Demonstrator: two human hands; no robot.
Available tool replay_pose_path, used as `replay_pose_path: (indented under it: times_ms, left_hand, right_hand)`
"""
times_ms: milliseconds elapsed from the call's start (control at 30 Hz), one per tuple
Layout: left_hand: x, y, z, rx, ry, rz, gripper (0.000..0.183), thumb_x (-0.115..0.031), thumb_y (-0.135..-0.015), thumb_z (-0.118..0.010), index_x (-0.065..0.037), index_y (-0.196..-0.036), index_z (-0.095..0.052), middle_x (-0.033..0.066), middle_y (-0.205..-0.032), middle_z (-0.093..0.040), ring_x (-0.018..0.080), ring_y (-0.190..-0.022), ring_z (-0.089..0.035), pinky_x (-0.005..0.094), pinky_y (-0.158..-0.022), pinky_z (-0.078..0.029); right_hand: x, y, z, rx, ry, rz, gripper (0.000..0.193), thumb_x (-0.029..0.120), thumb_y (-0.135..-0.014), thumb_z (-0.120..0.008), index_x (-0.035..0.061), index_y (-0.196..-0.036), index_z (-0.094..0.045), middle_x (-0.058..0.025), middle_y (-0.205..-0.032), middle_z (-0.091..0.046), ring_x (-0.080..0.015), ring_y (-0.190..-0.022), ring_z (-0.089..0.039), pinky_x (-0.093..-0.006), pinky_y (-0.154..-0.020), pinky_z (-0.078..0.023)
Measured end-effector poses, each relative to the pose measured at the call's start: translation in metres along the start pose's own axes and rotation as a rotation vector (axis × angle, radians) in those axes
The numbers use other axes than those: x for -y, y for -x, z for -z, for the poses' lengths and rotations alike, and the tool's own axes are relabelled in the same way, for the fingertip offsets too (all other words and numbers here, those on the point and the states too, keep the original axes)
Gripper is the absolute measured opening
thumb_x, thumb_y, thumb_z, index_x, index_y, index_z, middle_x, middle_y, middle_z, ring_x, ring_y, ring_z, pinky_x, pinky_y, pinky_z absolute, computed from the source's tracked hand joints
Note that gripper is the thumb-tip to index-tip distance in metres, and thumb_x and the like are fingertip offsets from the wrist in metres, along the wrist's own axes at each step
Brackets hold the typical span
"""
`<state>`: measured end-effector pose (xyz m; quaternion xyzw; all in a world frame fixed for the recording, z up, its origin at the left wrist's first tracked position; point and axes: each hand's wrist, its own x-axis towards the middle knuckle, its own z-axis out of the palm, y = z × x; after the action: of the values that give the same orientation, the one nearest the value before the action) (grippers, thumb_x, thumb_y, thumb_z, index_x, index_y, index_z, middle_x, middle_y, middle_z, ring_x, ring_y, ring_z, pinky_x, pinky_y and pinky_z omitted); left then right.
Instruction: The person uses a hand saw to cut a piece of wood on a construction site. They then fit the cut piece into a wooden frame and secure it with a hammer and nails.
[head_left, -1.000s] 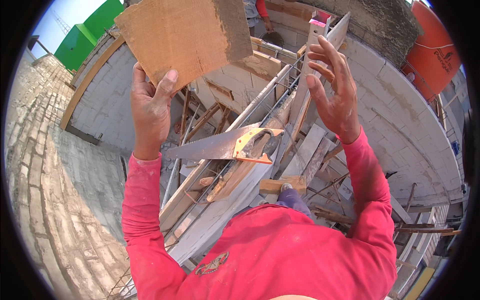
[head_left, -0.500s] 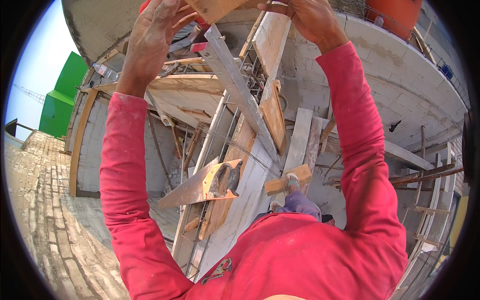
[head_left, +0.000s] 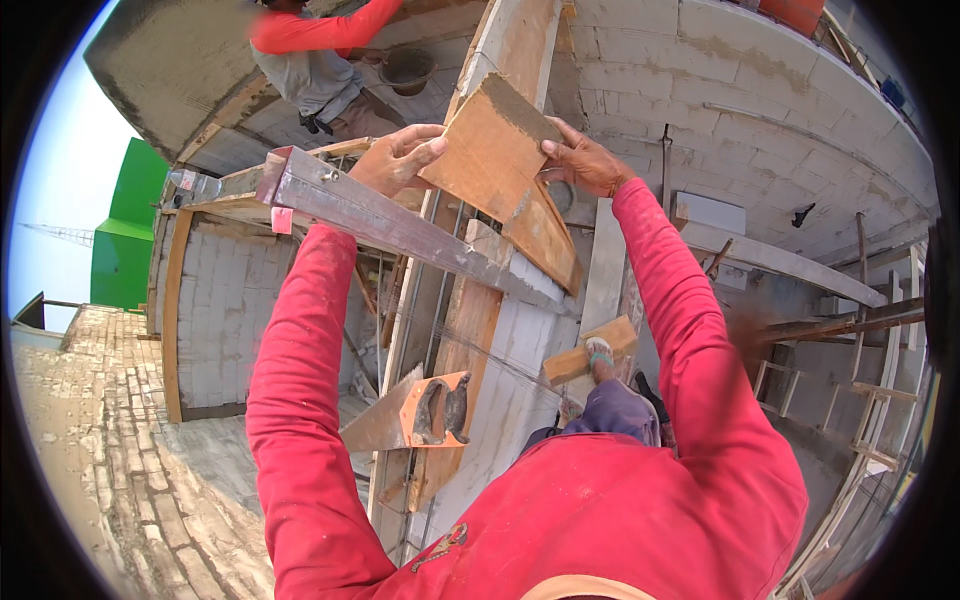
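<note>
A short, flat wooden board (head_left: 492,150) with a grey, mortar-stained far edge is held up ahead of me, between both hands. My left hand (head_left: 400,160) is closed on its left edge, thumb and fingertips against the wood. On the right edge, my right hand (head_left: 590,160) grips with its thumb on the near face. Across my left wrist, nearer to the camera, slants a long grey metal bar (head_left: 400,228) with a pink piece at its end. Below it, a handsaw (head_left: 405,415) with an orange and black handle rests on the narrow formwork.
Formwork boards (head_left: 462,350) and reinforcing bars run away from me along the wall top. My foot stands on a wood block (head_left: 592,350). A co-worker (head_left: 325,70) in a grey shirt with red sleeves is at the far left, near a bucket (head_left: 408,72). Wooden scaffolding (head_left: 870,400) stands at right.
Both hands have come down and nearer with the wooden board, now wholly in view. The metal bar now appears further left and lies flatter. The co-worker has come into view.
</note>
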<state>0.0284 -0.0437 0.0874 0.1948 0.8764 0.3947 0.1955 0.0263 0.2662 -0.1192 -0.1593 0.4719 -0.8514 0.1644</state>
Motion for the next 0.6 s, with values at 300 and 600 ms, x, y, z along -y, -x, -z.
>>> replay_pose_path:
  times_ms: [300, 600]
  left_hand:
    - [0.032, -0.017, -0.051, -0.089, -0.118, 0.077, 0.041, -0.022, -0.101, -0.077, 0.005, -0.130, -0.065, 0.0132, -0.110, -0.079, 0.0152, -0.101, -0.073, 0.0311, -0.090, -0.056]
    - [0.024, -0.022, -0.060, -0.067, -0.103, 0.184, 0.043, -0.028, -0.100, -0.078, 0.003, -0.125, -0.063, 0.0127, -0.102, -0.078, 0.0132, -0.090, -0.070, 0.0306, -0.083, -0.055]
  right_hand:
    - [-0.079, -0.031, -0.003, -0.234, -0.039, -0.133, 0.087, 0.026, -0.103, -0.075, 0.0063, -0.169, -0.022, -0.0270, -0.149, -0.052, -0.0301, -0.126, -0.065, -0.0411, -0.102, -0.063]
    - [-0.075, -0.034, -0.029, -0.190, 0.038, -0.189, 0.103, 0.041, -0.096, -0.081, 0.0115, -0.171, -0.017, -0.0287, -0.150, -0.048, -0.0367, -0.136, -0.057, -0.0452, -0.091, -0.068]
